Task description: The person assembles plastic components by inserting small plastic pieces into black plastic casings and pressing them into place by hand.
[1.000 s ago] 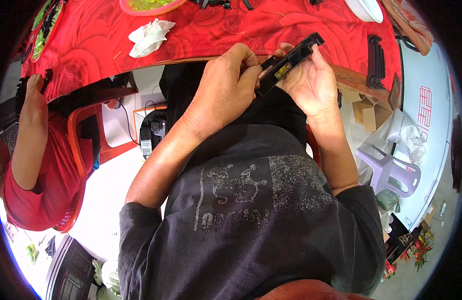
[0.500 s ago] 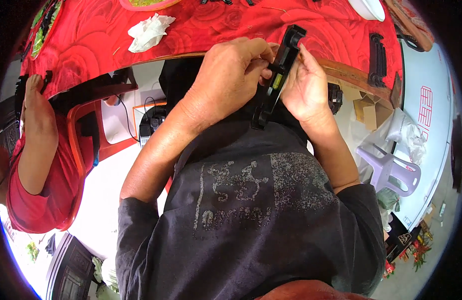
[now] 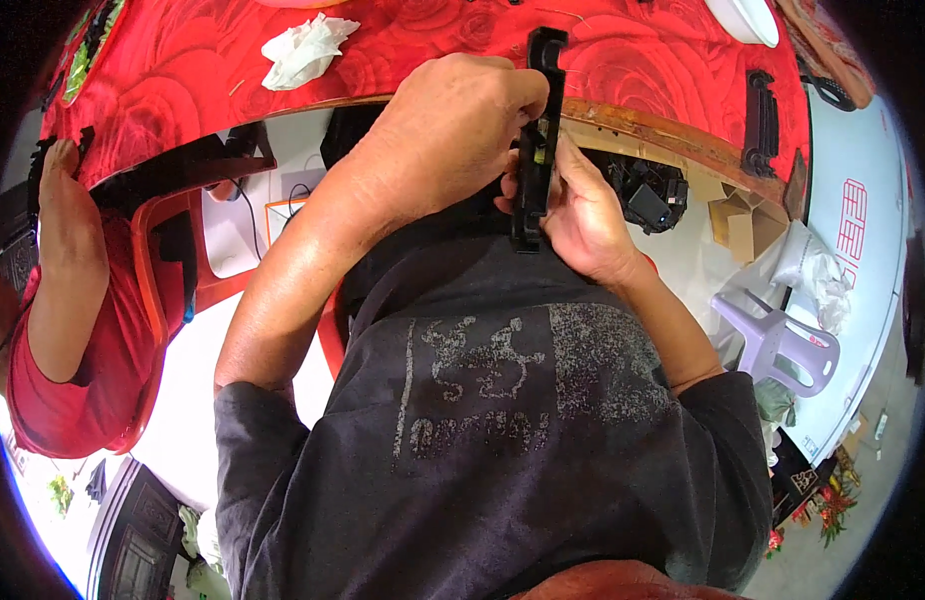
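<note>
— What is showing, counting from the biggest thing down?

— One table under a red rose-patterned cloth (image 3: 403,60) is filling the top of the view. One person in a red shirt (image 3: 68,370) is sitting on an orange chair (image 3: 158,290) at the left, one arm lying along the table edge. One pale purple plastic stool (image 3: 778,340) is standing on the floor at the right, with one open cardboard box (image 3: 743,215) near it. One long black plastic part (image 3: 538,140) is being held upright just in front of the table edge, its top end crossing over the cloth. A second black part (image 3: 761,125), much like it, is lying on the cloth well to the right. One crumpled white tissue (image 3: 305,48) is lying on the cloth at the upper left.

— And the hands?

— The left hand (image 3: 453,130) is curling closed around the upper half of the black part, fingers wrapping its left side. The right hand (image 3: 583,215) is cupping the lower half from the right, half closed, thumb pressing against the strip. Both are gripping that same piece, over the wearer's dark grey shirt.
</note>
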Available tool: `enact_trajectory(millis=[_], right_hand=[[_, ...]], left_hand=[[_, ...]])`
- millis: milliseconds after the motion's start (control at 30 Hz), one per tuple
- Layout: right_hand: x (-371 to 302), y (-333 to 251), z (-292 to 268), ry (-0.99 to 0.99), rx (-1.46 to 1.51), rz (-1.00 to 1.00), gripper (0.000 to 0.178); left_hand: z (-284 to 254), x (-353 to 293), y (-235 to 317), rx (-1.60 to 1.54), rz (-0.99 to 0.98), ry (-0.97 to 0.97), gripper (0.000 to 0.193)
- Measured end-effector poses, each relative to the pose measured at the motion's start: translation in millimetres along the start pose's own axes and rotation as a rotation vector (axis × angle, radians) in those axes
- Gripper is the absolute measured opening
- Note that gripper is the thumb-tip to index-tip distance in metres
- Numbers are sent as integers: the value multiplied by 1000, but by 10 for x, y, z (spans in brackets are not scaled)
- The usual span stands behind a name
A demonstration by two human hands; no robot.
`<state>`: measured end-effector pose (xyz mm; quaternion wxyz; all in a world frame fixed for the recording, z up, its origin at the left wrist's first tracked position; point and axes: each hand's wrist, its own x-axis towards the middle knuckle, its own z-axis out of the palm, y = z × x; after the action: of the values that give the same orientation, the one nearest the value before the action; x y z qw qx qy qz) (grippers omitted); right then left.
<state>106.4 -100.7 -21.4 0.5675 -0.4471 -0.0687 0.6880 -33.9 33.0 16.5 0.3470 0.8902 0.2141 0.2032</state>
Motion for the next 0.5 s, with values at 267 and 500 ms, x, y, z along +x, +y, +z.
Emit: enact_trajectory(millis=[267, 500], right_hand=[[12, -106, -77, 73, -241, -25, 41], [-62, -231, -122, 79, -275, 69, 47]], left_hand=[[56, 146, 50, 145, 165, -37, 17], [170, 191, 35, 63, 112, -94, 11]])
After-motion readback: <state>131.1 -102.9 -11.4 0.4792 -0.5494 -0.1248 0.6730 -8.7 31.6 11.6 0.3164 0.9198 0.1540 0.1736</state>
